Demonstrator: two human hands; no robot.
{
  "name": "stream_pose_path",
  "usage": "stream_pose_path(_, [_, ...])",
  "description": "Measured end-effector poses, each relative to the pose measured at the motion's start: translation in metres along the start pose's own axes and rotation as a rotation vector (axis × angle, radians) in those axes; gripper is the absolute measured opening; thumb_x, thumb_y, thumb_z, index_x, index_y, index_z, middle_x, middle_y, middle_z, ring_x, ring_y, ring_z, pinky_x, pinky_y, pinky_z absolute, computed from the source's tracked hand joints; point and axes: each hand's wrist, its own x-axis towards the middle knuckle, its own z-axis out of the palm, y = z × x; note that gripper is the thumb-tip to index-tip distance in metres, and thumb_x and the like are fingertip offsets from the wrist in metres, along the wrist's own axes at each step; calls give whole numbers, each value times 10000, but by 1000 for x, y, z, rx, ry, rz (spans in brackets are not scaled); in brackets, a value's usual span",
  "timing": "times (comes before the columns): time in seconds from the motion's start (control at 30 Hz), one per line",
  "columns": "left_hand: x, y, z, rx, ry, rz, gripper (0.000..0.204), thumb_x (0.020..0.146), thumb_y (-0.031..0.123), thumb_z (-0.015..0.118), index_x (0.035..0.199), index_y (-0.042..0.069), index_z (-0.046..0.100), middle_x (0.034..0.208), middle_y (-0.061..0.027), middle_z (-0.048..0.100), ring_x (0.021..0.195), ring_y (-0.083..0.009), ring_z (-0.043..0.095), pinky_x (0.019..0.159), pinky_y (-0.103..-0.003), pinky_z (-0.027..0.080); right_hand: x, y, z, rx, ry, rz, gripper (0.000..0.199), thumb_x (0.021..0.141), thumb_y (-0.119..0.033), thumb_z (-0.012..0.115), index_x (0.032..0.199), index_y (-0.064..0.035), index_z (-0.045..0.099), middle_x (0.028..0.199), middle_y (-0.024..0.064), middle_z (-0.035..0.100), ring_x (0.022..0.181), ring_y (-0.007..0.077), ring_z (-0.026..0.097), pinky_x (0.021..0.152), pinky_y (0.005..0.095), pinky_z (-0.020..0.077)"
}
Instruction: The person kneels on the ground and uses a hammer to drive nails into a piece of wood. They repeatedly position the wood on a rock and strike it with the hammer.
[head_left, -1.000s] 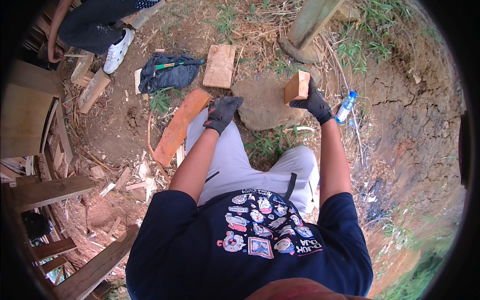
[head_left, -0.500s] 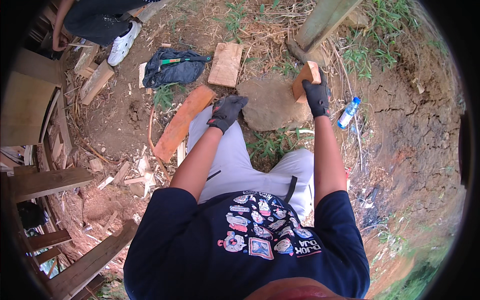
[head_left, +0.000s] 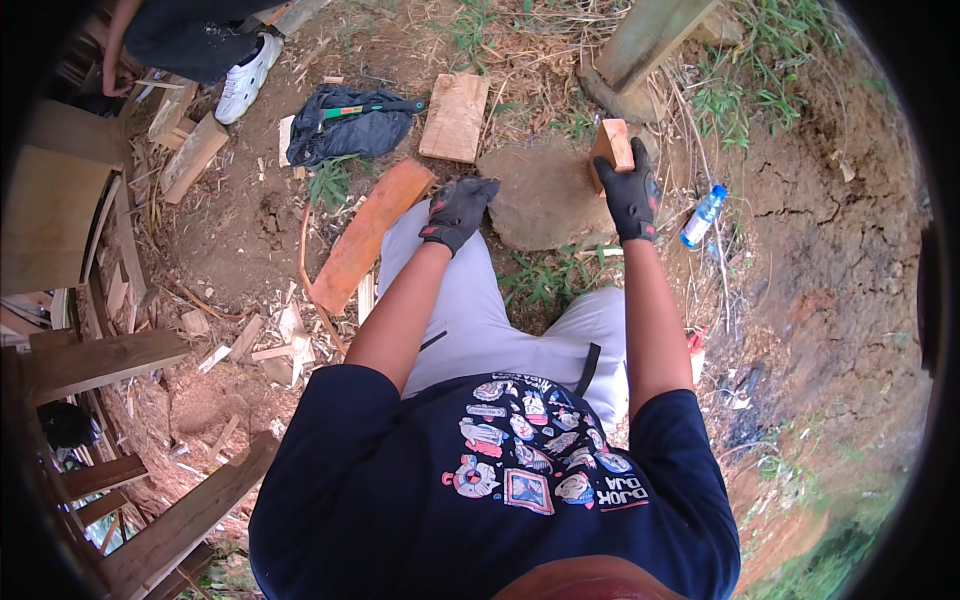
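A: Start with the largest thing before you, the broad, grey-brown stone (head_left: 535,205). What could go wrong there?

B: Its top looks uneven, so anything you rest on it could rock or tip.

A: And the long, curved, reddish-orange wooden slab (head_left: 368,240)?

B: It lies just beside your left leg in light-grey trousers (head_left: 450,310). A shift of that leg could knock it. Your black-gloved left hand (head_left: 462,212) is over the same leg, its fingers apparently curled; its palm is hidden, so I can't tell whether it holds anything.

A: What about the squared, orange-brown wooden block (head_left: 617,143)?

B: Your black-gloved right hand (head_left: 628,190) grasps it by the near right side, at the stone's right edge; whether block and stone touch, I can't tell. With your grip to one side, a bump on the far side could twist it loose.

A: And the clear plastic bottle with the blue cap (head_left: 704,217)?

B: It lies on the ground near your right wrist; an outward swing could send it rolling.
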Motion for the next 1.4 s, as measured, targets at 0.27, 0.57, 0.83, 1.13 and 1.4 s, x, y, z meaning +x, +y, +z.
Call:
stream_pose_path(0.27, [10, -21, 6, 76, 43, 74, 554, 1095, 529, 569, 1479, 165, 734, 1555, -152, 678, 1469, -352, 598, 1249, -442, 426, -6, -14, 8, -76, -43, -82, 637, 916, -460, 785, 1428, -90, 699, 1288, 241, 776, 1178, 474, 735, 996, 541, 579])
stream_pose_path(0.57, [8, -23, 13, 33, 67, 111, 492, 1085, 401, 608, 1458, 110, 742, 1516, -170, 703, 1414, -338, 650, 1214, -419, 466, 10, -9, 14, -61, -15, 72, 678, 902, -512, 787, 1451, -126, 688, 1304, 225, 780, 1194, 464, 739, 1023, 543, 574])
stream_pose_path(0.83, [1, -12, 1, -81, -43, 53, 550, 998, 375, 743, 1465, 85, 734, 1438, -162, 752, 1326, -316, 701, 1164, -401, 502, 16, 9, 10, 25, -40, 85, 793, 827, -532, 879, 1451, -85, 680, 1303, 214, 786, 1210, 413, 754, 1030, 511, 579])
stream_pose_path(1.13, [-6, -6, 1, -178, -19, 32, 544, 959, 400, 815, 1443, 157, 760, 1344, -155, 775, 1216, -267, 728, 1063, -403, 546, 9, 7, -6, 137, -67, 61, 801, 820, -528, 923, 1422, -46, 707, 1276, 183, 800, 1158, 349, 774, 1008, 454, 577])
stream_pose_path(1.4, [7, -26, 21, -368, 14, 40, 481, 908, 350, 863, 1315, 103, 804, 1256, -132, 819, 1141, -271, 779, 1020, -387, 590, -4, 32, -5, 183, -84, 57, 847, 876, -415, 949, 1523, 10, 607, 1327, 180, 770, 1196, 278, 737, 1021, 408, 570])
